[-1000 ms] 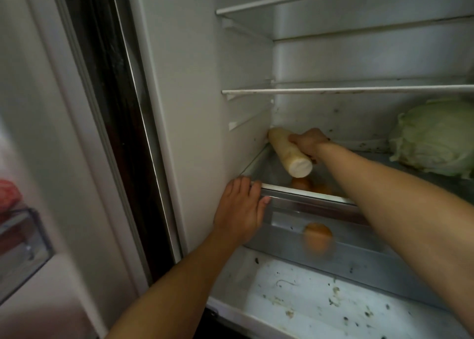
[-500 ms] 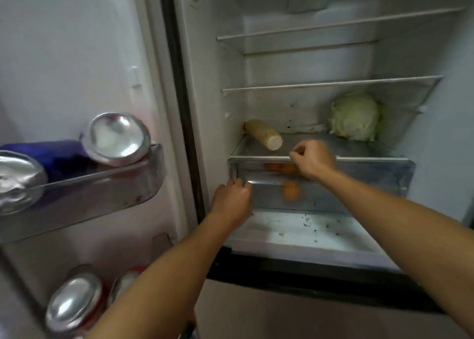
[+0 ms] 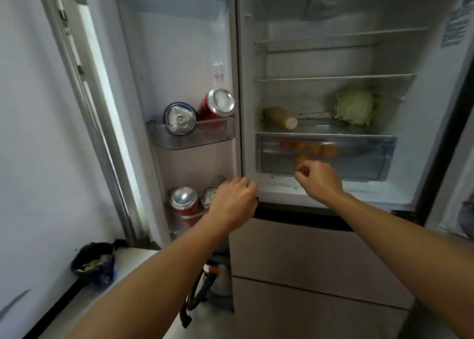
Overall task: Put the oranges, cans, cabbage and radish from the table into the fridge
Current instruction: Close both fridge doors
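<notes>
The fridge (image 3: 436,107) stands open, its door (image 3: 179,56) swung out to the left. Both of the person's hands are held up in front of it and grip nothing. The left hand (image 3: 234,202) is a loose fist with the fingers curled in, level with the bottom edge of the compartment where door and body meet. The right hand (image 3: 318,182) is curled too, thumb against forefinger, just in front of the lower edge of the drawer (image 3: 364,159). Whether it touches the drawer I cannot tell.

The radish (image 3: 280,118) lies on its side at the left end of the shelf (image 3: 320,127) over the drawer, its cut end facing out. The cabbage (image 3: 355,106) sits on the same shelf towards the right and further back, well apart from the radish. The oranges (image 3: 307,147) show as blurred orange shapes through the clear drawer front, a row of them high up and one lower, just above the right hand.

In the door, the upper bin (image 3: 192,139) holds a blue can (image 3: 179,119) and a red can (image 3: 218,105) side by side, both leaning with their tops facing the room. Down in the lower bin are two more cans (image 3: 183,202), the right one partly hidden behind the left hand.

A dark bag (image 3: 93,263) sits low by the wall to the left.
</notes>
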`<state>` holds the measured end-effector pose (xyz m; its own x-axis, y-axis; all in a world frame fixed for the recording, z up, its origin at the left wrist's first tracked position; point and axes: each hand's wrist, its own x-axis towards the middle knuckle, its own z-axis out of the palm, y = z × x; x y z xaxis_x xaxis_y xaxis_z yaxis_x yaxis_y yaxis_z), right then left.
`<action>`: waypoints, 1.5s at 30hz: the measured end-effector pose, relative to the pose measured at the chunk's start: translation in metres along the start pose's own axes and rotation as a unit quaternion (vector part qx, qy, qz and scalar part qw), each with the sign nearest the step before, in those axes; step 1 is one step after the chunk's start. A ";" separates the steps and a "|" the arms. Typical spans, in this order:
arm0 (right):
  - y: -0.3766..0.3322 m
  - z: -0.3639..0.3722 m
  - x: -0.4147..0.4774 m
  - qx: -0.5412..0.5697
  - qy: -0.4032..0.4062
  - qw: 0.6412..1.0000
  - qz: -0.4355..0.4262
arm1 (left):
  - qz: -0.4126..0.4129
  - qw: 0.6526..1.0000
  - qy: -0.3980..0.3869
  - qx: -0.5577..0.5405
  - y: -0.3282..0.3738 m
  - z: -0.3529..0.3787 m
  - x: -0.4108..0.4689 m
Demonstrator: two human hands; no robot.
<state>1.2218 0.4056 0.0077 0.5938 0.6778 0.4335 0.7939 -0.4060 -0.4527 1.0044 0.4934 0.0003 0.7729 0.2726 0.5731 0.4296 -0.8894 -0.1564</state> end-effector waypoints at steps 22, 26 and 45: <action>-0.245 0.056 -0.122 0.011 -0.064 0.978 -0.199 | -0.253 0.965 -0.018 0.074 -0.133 -0.106 -0.192; -0.289 0.077 -0.106 0.005 -0.055 0.991 -0.121 | -0.234 0.969 -0.033 0.073 -0.176 -0.113 -0.200; -0.243 0.059 -0.139 0.077 -0.006 0.997 -0.004 | -0.114 0.990 0.026 -0.084 -0.211 -0.067 -0.136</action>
<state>0.9385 0.4464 0.0121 0.5852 0.6882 0.4288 0.7683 -0.3016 -0.5645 0.7769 0.6197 0.0090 0.6375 0.4578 0.6196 0.5032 -0.8565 0.1151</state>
